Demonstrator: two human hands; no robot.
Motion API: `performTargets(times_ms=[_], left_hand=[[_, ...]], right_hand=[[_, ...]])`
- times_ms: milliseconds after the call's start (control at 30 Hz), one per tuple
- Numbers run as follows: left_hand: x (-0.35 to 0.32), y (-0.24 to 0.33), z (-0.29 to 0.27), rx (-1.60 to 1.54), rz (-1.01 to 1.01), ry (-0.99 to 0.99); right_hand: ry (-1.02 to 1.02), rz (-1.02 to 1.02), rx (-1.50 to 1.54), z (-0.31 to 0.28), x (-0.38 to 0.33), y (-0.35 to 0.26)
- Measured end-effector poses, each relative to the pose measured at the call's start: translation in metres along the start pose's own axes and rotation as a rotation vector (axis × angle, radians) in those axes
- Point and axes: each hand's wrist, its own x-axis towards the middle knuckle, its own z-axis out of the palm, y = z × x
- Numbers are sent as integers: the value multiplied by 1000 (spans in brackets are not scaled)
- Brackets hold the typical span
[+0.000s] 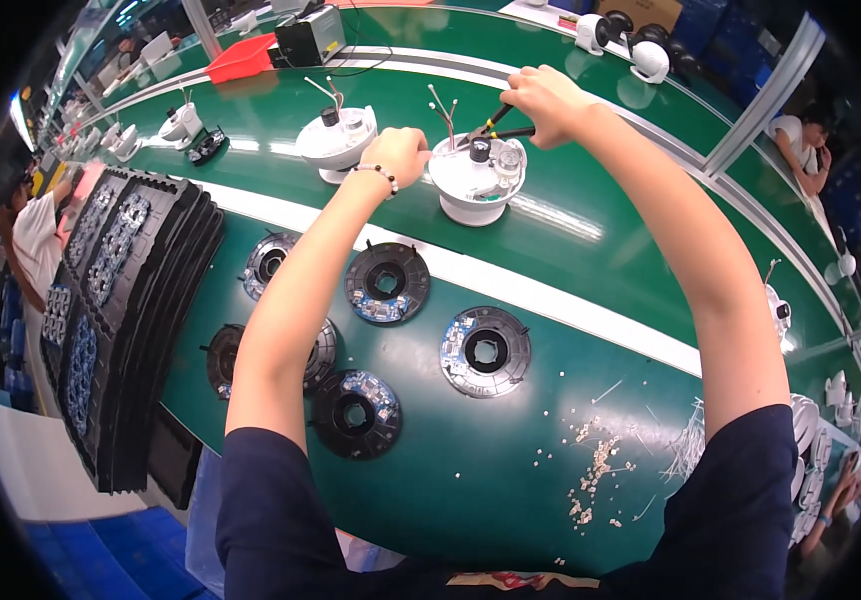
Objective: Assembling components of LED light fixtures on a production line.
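Note:
A white round device housing [473,205] stands on the green conveyor in front of me, its top uncovered, with a black cylindrical part and loose wires [448,118] rising from it. My right hand [548,105] grips cutting pliers [495,124] with black and yellow handles; their handles are spread and the jaws reach down beside the wires. My left hand [398,158] is closed at the housing's left rim, its fingertips hidden, so what it pinches cannot be seen. Just left of that hand sits a second white housing [323,150] with wires standing up.
Several black round plates with blue circuit boards [486,352] lie on the green table [471,470]. White scraps [599,465] and cut ties [689,440] are scattered at right. Stacked black trays [156,270] stand at left. A red bin [242,60] is beyond the conveyor. Other people sit at both sides.

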Motion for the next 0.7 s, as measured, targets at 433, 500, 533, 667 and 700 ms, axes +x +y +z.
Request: performTargets(times_ms=[433, 500, 533, 667, 700], left_hand=[[19, 38, 0, 155, 206, 147], [16, 42, -8, 100, 223, 199], [14, 45, -12, 47, 239, 253], [-27, 108, 4, -536, 480, 351], [-46, 124, 3, -353, 647, 174]], right_hand=[[-137, 65, -2, -8, -17, -5], [-112, 81, 8, -15, -25, -1], [-98, 97, 11, -14, -29, 6], [85, 252, 24, -17, -52, 50], [124, 314, -16, -19, -53, 59]])
